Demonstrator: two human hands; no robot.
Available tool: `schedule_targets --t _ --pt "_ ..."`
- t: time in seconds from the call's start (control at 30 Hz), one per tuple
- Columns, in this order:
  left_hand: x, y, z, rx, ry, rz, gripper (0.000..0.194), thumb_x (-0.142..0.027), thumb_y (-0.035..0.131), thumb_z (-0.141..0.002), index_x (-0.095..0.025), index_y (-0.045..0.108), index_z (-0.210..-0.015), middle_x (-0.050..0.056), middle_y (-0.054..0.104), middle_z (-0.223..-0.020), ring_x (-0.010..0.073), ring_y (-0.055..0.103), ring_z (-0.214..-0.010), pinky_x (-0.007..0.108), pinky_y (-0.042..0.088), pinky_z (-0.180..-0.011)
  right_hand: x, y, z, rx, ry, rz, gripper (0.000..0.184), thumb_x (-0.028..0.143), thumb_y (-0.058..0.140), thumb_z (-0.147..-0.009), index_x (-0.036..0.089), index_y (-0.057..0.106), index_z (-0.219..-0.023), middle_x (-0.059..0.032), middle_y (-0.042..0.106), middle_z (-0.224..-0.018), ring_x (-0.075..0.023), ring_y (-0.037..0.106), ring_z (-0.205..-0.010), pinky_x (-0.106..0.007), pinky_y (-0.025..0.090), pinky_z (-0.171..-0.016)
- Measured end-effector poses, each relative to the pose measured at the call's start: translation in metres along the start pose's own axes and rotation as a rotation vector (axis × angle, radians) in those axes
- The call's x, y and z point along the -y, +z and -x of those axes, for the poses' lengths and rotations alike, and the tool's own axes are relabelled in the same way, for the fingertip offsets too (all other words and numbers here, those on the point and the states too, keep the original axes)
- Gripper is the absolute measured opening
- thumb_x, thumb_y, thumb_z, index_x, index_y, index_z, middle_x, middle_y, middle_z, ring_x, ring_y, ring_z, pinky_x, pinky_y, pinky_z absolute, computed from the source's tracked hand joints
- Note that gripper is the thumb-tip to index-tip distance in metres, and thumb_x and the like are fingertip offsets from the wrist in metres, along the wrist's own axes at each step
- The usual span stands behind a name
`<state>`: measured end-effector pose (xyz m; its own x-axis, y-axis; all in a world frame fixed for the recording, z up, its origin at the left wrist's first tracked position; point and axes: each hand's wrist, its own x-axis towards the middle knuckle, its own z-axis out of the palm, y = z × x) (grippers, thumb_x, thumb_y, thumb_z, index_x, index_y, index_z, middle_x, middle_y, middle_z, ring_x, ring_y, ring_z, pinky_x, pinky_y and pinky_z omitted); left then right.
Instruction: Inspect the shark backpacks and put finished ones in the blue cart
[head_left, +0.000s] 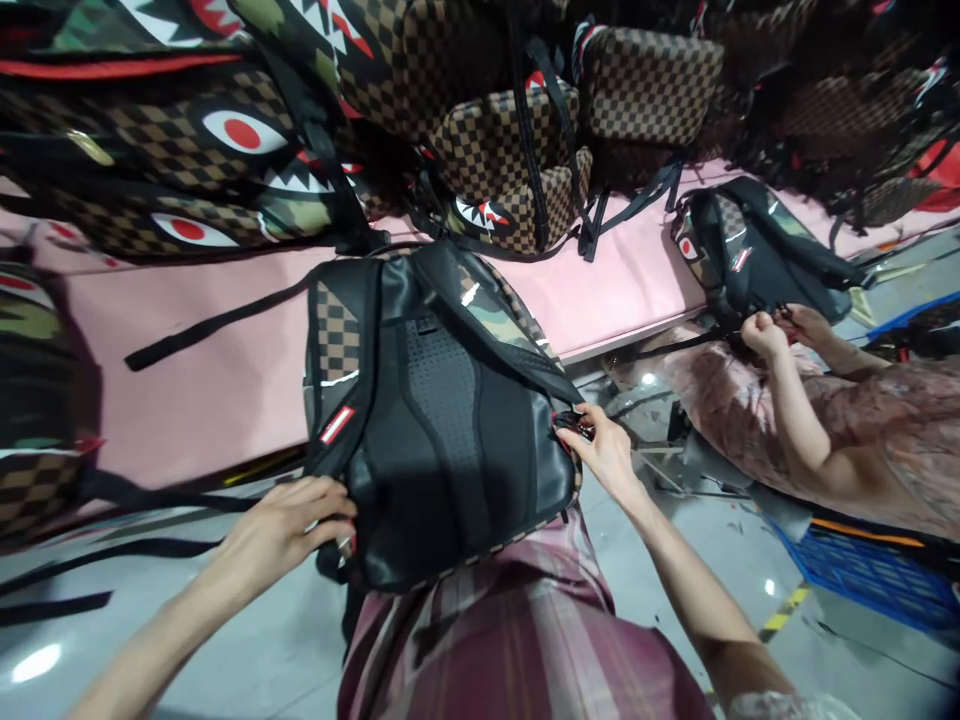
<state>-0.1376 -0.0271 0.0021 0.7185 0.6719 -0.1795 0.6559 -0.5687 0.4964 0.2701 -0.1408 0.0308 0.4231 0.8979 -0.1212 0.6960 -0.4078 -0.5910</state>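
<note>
A black backpack (442, 440) with checkered and camouflage side panels lies back panel up. It rests across my lap and the edge of the pink table, its shoulder straps spread over the back panel. My left hand (289, 525) is closed at the lower left corner, thumb and fingers gripping the bag's edge where a strap joins; a small metallic bit shows by the thumb. At the lower right side, my right hand (604, 450) pinches a dark strap buckle (582, 428) near the end of the right shoulder strap. A loose black strap (214, 322) trails left over the table.
Checkered bags with shark faces (202, 150) are heaped along the back of the pink table (187, 400). Another bag (45, 400) stands at the left. To the right, a co-worker's hands (784, 330) work on a similar backpack (765, 250). A blue crate (870, 575) sits on the floor.
</note>
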Motion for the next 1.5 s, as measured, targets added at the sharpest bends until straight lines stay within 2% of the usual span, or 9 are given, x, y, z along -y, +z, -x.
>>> schedule_targets --t 0.17,0.27,0.43,0.63,0.9,1.03,1.13,1.33,1.5 --pt "-0.004 0.007 0.008 -0.012 -0.056 -0.05 0.039 -0.058 0.047 -0.079 -0.027 0.071 -0.081 0.001 0.067 -0.091 0.0185 0.06 -0.09 0.027 0.041 -0.083 0.006 0.009 0.007 -0.014 -0.044 -0.078 0.055 0.042 0.064 -0.071 0.023 0.052 -0.12 -0.0052 0.065 -0.1 -0.0222 0.061 -0.086 -0.032 0.045 -0.073" --pt "-0.004 0.007 0.008 -0.047 -0.052 -0.049 0.042 -0.062 0.045 -0.079 -0.029 0.071 -0.079 0.001 0.067 -0.09 0.0184 0.061 -0.088 0.027 0.042 -0.084 -0.002 0.022 0.0 -0.055 0.086 -0.451 0.038 0.035 0.058 -0.072 0.02 0.06 -0.107 0.0002 0.06 -0.075 -0.0147 0.055 -0.063 -0.026 0.041 -0.059" --pt "-0.009 0.006 0.005 -0.099 -0.069 -0.014 0.042 -0.068 0.044 -0.074 -0.036 0.071 -0.073 -0.003 0.069 -0.086 0.0171 0.064 -0.082 0.026 0.046 -0.079 -0.018 0.037 -0.014 0.04 0.418 -1.23 0.044 0.029 0.068 -0.06 0.018 0.06 -0.101 0.0113 0.029 -0.051 -0.0034 0.016 -0.038 -0.018 0.014 -0.037" --pt "-0.012 0.01 0.004 -0.16 -0.151 0.067 0.044 -0.075 0.046 -0.067 -0.038 0.07 -0.069 -0.005 0.07 -0.082 0.0183 0.065 -0.079 0.029 0.048 -0.077 -0.023 0.037 -0.014 0.153 0.444 -1.443 0.042 0.023 0.07 -0.058 0.018 0.061 -0.099 0.0122 0.026 -0.05 -0.0021 0.01 -0.039 -0.017 0.009 -0.036" --pt "-0.026 0.025 0.023 -0.32 -0.236 0.137 0.042 -0.07 0.049 -0.069 -0.034 0.069 -0.076 -0.001 0.069 -0.09 0.0227 0.062 -0.089 0.037 0.045 -0.086 -0.04 0.037 -0.016 0.009 0.372 -1.168 0.042 0.038 0.071 -0.059 0.014 0.065 -0.094 0.0105 0.033 -0.049 -0.0025 0.019 -0.038 -0.017 0.018 -0.036" --pt "-0.027 0.03 0.039 -0.551 -0.553 0.29 0.049 -0.054 0.052 -0.074 -0.026 0.055 -0.114 0.008 0.058 -0.12 0.026 0.053 -0.111 0.04 0.042 -0.093 -0.062 0.023 -0.015 -0.167 0.367 -1.103 0.043 0.044 0.068 -0.062 0.014 0.063 -0.092 0.0078 0.045 -0.053 -0.0022 0.022 -0.037 -0.017 0.02 -0.036" --pt "-0.019 0.024 0.028 -0.594 -0.714 0.426 0.072 -0.049 0.052 -0.073 -0.019 0.031 -0.135 0.014 0.042 -0.136 0.0271 0.045 -0.12 0.041 0.041 -0.094 -0.06 0.009 -0.034 -0.244 0.254 -0.945 0.045 0.045 0.065 -0.067 0.015 0.062 -0.101 -0.0005 0.062 -0.075 -0.0058 0.042 -0.046 -0.018 0.035 -0.043" --pt "-0.042 -0.028 -0.007 -0.359 -0.718 0.54 0.06 -0.051 0.066 -0.056 -0.016 0.061 -0.103 0.008 0.066 -0.091 0.027 0.061 -0.085 0.038 0.048 -0.078 0.006 -0.024 -0.066 0.148 -0.212 -0.124 0.049 0.042 0.066 -0.068 0.02 0.063 -0.112 -0.0083 0.066 -0.103 -0.0255 0.06 -0.093 -0.037 0.045 -0.082" --pt "-0.114 -0.051 -0.001 -0.209 -0.733 1.312 0.043 -0.052 0.069 -0.059 -0.015 0.063 -0.081 0.004 0.067 -0.073 0.019 0.062 -0.064 0.028 0.049 -0.058 0.05 -0.03 -0.024 0.32 -0.209 -0.344 0.05 0.044 0.057 -0.078 0.016 0.058 -0.119 -0.0069 0.068 -0.097 -0.0207 0.063 -0.081 -0.033 0.049 -0.074"
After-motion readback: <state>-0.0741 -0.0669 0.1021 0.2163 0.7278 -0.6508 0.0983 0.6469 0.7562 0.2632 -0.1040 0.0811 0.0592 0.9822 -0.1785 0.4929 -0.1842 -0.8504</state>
